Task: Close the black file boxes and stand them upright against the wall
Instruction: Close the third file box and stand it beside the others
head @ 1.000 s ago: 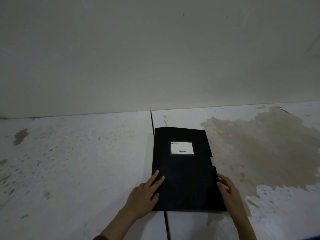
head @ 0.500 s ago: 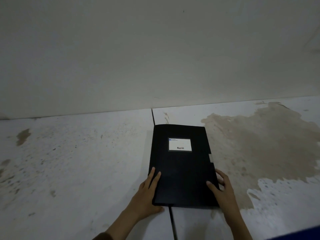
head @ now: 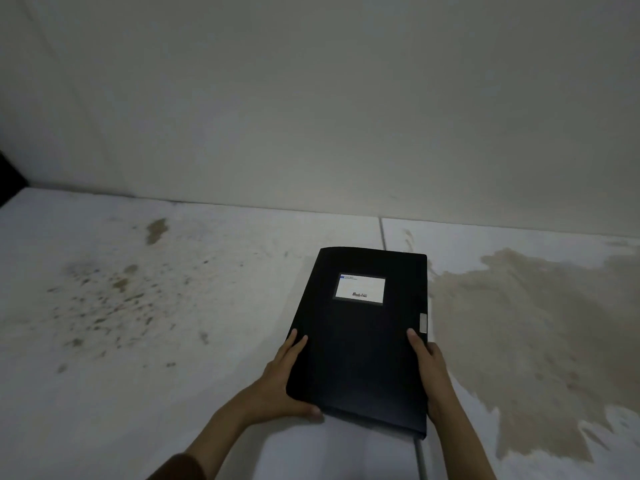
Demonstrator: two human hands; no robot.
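Observation:
One black file box (head: 360, 341) is closed, with a white label on its lid and a small grey clasp at its right edge. Its near end is raised off the white floor while the far end stays low. My left hand (head: 280, 382) grips the near left corner, thumb under the front edge. My right hand (head: 429, 372) grips the right edge, fingers on the lid. The pale wall (head: 311, 116) rises a short way beyond the box's far end.
The floor (head: 138, 341) is white tile with a dark seam running under the box. A large brown stain (head: 536, 323) spreads to the right, and small brown specks lie to the left. A dark edge (head: 8, 181) shows at the far left.
Both hands moved from lying flat on the lid to gripping the box's sides. The near end has lifted off the floor, and the view has shifted left.

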